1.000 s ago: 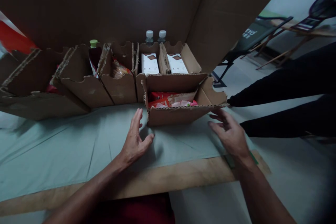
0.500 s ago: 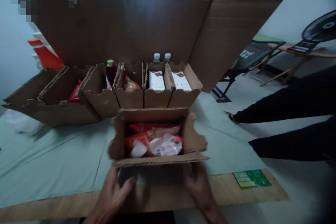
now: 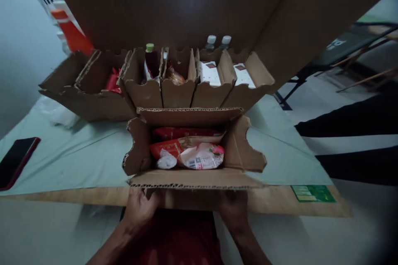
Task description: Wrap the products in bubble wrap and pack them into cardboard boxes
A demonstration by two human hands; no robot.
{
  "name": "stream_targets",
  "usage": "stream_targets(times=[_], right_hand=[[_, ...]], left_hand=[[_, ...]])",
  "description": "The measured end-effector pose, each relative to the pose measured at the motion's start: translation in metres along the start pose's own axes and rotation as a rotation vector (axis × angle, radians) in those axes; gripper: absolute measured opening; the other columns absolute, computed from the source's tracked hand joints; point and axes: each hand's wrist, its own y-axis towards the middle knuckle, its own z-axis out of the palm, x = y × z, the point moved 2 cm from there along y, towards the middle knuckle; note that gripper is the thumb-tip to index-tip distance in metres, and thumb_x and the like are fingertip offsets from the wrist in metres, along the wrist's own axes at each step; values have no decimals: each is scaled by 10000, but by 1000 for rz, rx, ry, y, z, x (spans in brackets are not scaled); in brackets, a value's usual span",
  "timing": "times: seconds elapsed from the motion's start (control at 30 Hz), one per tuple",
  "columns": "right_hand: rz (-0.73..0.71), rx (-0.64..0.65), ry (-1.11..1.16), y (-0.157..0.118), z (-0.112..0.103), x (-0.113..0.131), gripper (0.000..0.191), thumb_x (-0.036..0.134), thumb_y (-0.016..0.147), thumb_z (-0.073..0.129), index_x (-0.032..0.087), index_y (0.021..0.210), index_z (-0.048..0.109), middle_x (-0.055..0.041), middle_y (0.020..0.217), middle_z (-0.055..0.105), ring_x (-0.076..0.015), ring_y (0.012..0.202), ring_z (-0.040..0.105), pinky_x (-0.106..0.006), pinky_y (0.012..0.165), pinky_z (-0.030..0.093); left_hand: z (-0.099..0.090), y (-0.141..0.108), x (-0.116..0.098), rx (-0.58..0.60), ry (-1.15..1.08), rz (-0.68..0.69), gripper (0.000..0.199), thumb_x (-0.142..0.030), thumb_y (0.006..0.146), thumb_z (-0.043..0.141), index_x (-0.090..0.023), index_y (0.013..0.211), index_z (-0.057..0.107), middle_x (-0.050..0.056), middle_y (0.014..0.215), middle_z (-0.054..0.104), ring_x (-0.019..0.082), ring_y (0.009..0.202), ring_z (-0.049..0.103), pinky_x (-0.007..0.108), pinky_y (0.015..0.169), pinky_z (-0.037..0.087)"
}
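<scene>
In front of me is an open cardboard box, its top tilted toward me. Several packets lie inside: a red packet, a pale pink-and-white packet with a printed label, and a crumpled whitish piece. My left hand grips the near side at the left, thumb on the front wall and the other fingers mostly hidden. Toward the right end of that side, my right hand grips it likewise, its fingers shadowed under the near flap.
Behind stands a row of cardboard boxes with packets and white cartons, backed by a tall cardboard panel. A phone and a plastic bag lie left. A green card lies front right; a person's legs are beyond.
My view has dipped and shifted left, bringing the phone into sight. The box and both hands have come closer to the table's front edge; the hands still hold the box.
</scene>
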Motion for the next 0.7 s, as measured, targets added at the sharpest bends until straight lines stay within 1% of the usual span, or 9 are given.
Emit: stream_targets(times=[0.07, 0.17, 0.3, 0.37, 0.43, 0.5, 0.57, 0.63, 0.7], right_hand=[[2, 37, 34, -19, 8, -1, 357, 516, 821, 712, 216, 1013, 743, -94, 878, 771, -272, 798, 724, -404, 748, 622], [-14, 32, 20, -27, 33, 11, 344, 525, 851, 687, 220, 1000, 746, -101, 880, 771, -277, 817, 731, -416, 787, 626], [-26, 32, -27, -20, 59, 22, 388, 506, 874, 664, 212, 1121, 720, -118, 1014, 766, -302, 985, 726, -445, 889, 608], [-48, 63, -3, -12, 69, 30, 410, 476, 889, 649, 213, 1202, 686, -123, 1107, 751, -297, 1063, 708, -432, 916, 599], [-100, 113, 41, 5, 78, 43, 408, 443, 893, 636, 211, 1227, 661, -123, 1148, 732, -281, 1085, 695, -420, 937, 587], [-142, 178, 108, 33, 82, 60, 412, 401, 865, 638, 202, 1225, 638, -113, 1133, 722, -256, 1031, 695, -394, 904, 588], [-142, 210, 170, 63, 75, 71, 427, 371, 823, 651, 200, 1213, 617, -82, 1059, 721, -220, 908, 693, -350, 802, 591], [-112, 170, 193, 81, 53, 71, 428, 375, 805, 671, 212, 1196, 604, -54, 1006, 717, -198, 823, 682, -323, 731, 575], [-74, 72, 172, 79, 23, 60, 412, 413, 818, 701, 229, 1175, 609, -58, 1037, 722, -209, 842, 688, -338, 750, 571]], left_hand=[[-11, -4, 8, -34, 66, -19, 406, -608, 742, 678, -212, 826, 710, 66, 699, 700, 302, 805, 709, 433, 857, 612], [-34, -2, 16, -132, 118, -32, 421, -633, 717, 692, -225, 821, 700, 49, 653, 652, 311, 811, 699, 427, 843, 604], [-54, -5, 27, -259, 92, -90, 472, -637, 749, 684, -219, 968, 681, 78, 864, 701, 327, 955, 694, 460, 902, 578], [-59, -4, 33, -266, 31, -135, 519, -627, 748, 708, -221, 1067, 652, 84, 960, 707, 332, 1028, 685, 473, 948, 563], [-61, 8, 31, -232, -70, -123, 566, -591, 744, 738, -230, 1163, 614, 82, 1077, 700, 315, 1092, 675, 452, 986, 554], [-56, 30, 14, -189, -155, -54, 607, -533, 742, 762, -239, 1241, 579, 78, 1218, 669, 284, 1128, 664, 411, 1001, 552], [-40, 53, -13, -142, -187, 31, 650, -474, 735, 772, -235, 1298, 552, 76, 1303, 637, 255, 1113, 660, 388, 995, 555], [-16, 65, -37, -50, -216, 107, 666, -433, 745, 749, -218, 1336, 531, 75, 1276, 648, 239, 1075, 663, 389, 984, 562], [6, 58, -46, 44, -223, 156, 642, -395, 766, 726, -206, 1348, 533, 84, 1272, 657, 252, 1140, 650, 414, 1041, 538]])
